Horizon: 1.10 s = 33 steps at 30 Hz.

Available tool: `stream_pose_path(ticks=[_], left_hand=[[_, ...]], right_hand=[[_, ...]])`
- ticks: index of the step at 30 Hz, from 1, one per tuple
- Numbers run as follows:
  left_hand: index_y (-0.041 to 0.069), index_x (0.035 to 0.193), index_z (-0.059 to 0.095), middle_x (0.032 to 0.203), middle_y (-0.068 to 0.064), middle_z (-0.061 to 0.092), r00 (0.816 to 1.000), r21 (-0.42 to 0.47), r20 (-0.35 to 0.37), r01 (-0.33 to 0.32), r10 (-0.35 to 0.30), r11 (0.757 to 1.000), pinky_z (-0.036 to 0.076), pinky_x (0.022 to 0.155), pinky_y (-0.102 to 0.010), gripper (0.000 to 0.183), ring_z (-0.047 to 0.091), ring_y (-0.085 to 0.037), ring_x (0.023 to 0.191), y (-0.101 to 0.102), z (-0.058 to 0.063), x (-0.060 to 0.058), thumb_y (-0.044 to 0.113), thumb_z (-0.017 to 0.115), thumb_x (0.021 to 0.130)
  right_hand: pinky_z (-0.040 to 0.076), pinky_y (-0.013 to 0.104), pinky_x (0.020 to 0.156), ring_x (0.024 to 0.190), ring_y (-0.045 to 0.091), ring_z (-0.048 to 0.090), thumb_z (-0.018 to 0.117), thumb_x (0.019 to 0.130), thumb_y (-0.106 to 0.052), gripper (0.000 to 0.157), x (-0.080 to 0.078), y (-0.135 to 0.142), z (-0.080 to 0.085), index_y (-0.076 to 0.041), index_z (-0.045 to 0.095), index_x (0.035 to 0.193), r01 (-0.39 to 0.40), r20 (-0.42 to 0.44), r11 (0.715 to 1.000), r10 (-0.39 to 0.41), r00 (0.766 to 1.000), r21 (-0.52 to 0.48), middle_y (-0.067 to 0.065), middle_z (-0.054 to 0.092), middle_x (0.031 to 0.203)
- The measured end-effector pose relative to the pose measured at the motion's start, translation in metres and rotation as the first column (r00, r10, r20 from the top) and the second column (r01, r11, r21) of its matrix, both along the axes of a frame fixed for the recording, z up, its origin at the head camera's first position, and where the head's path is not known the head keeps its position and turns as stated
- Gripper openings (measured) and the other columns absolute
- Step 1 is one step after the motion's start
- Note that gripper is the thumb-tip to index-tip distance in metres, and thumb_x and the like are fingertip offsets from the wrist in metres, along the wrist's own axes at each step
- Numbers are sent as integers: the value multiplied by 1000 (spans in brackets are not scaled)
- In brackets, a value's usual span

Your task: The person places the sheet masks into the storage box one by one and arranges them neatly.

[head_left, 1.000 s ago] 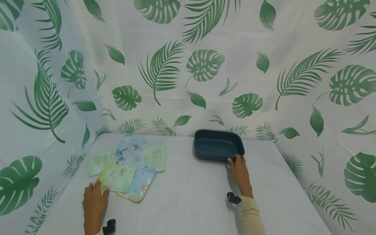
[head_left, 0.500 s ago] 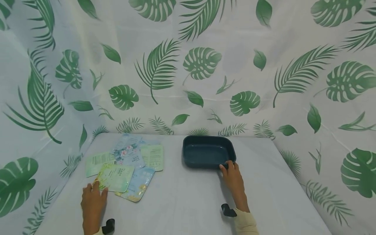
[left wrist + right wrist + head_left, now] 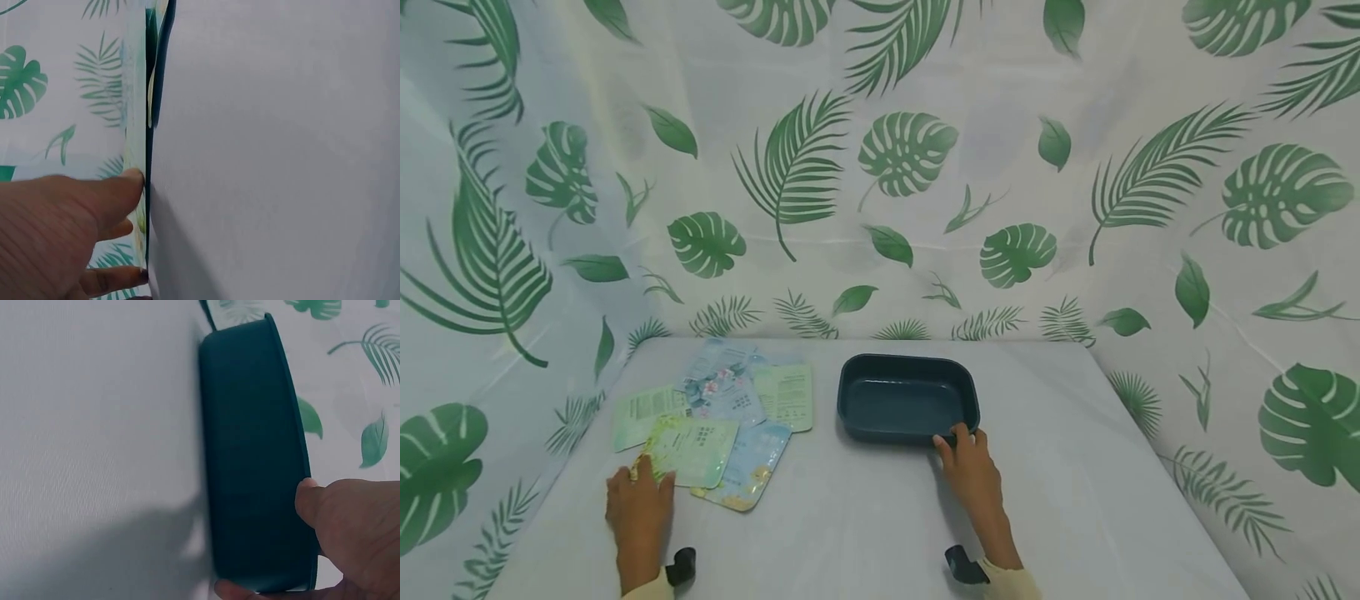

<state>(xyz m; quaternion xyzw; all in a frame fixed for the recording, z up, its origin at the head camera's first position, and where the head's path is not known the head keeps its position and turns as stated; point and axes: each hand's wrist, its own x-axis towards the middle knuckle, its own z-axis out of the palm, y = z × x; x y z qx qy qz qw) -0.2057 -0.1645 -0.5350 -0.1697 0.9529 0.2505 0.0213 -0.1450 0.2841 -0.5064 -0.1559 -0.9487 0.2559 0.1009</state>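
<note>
A dark teal rectangular plastic bin (image 3: 910, 398) sits upright on the white table. My right hand (image 3: 973, 477) grips its near right corner; in the right wrist view the thumb lies at the rim of the bin (image 3: 256, 450) and a fingertip at the lower corner. At the left, my left hand (image 3: 642, 510) rests at the near left corner of a green-yellow face-mask sachet (image 3: 694, 450), thumb and fingers spread along its edges. The left wrist view shows the thumb of that hand (image 3: 56, 219) against the sachet's edge. A blue sachet (image 3: 754, 468) lies partly under the green one.
Behind them overlap a floral blue-grey sachet (image 3: 724, 392), a pale green sachet (image 3: 788, 398) and another green sachet (image 3: 640, 415). White sheeting with green leaf prints (image 3: 895, 250) encloses the table (image 3: 850, 533) at the back and sides.
My right hand has slid the bin leftward and nearer to me, closer to the sachets. The left hand has stayed at the green-yellow sachet. The head view has shifted slightly.
</note>
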Motion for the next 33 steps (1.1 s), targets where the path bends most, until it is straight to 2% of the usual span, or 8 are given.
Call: stream_pose_path(ticks=[3,6,11,19,24,27,29,33], left_hand=[[-12,139,32,136,-44,24,1000,0,-21,-12,12,1000,21,106,-71,54,15,-64,134,1,1,-2,16,53,99],[-12,136,36,132,-43,26,999,14,-37,-25,26,1000,25,102,-71,50,21,-63,130,2,0,-5,15,55,98],[-12,126,47,127,-39,32,988,46,-137,-68,74,997,32,93,-68,41,32,-56,120,5,-2,-6,9,62,94],[-19,104,61,106,-36,45,908,180,-392,-84,150,980,37,82,-62,21,45,-52,101,2,-4,-4,-12,62,83],[-18,97,67,91,-35,55,865,288,-440,-119,242,950,37,69,-52,20,51,-47,84,-5,-5,-5,-11,56,82],[-13,95,71,89,-33,63,838,360,-447,-152,313,921,37,65,-39,23,54,-35,76,-5,-3,-6,-8,54,80],[-9,96,72,95,-31,67,842,396,-424,-160,334,904,35,64,-34,25,52,-29,74,-3,-1,-7,-6,52,81],[-4,109,70,123,-27,63,906,483,-271,-164,324,860,40,73,-33,35,51,-28,89,1,5,-9,5,44,89]], right_hand=[[50,42,55,74,33,63,55,99,-39,46,0,-3,3,-2,52,126,-17,-8,1000,17,1000,3,36,44,132],[53,50,65,95,46,63,56,98,-40,56,-1,-2,4,-2,42,137,-26,-26,999,25,999,-35,38,34,140],[40,63,99,135,53,34,54,98,-46,84,-14,12,0,-1,9,154,-85,-69,989,77,995,-123,34,14,152],[18,62,115,147,48,12,62,93,-42,101,-30,29,-15,7,-4,153,-178,-116,938,149,982,-299,32,7,159],[15,61,116,149,45,8,61,92,-50,106,-30,31,-21,-4,-10,155,-154,-74,919,136,988,-363,24,2,163],[15,60,117,150,42,6,60,91,-54,106,-30,32,-24,-13,-14,156,-129,-47,913,121,992,-386,19,-2,164],[16,60,117,150,41,6,60,91,-55,106,-30,33,-24,-19,-16,156,-118,-35,908,114,993,-403,16,-3,164],[17,61,116,150,42,8,58,91,-55,104,-30,36,-21,-25,-18,155,-108,-25,901,107,994,-420,15,-4,165]])
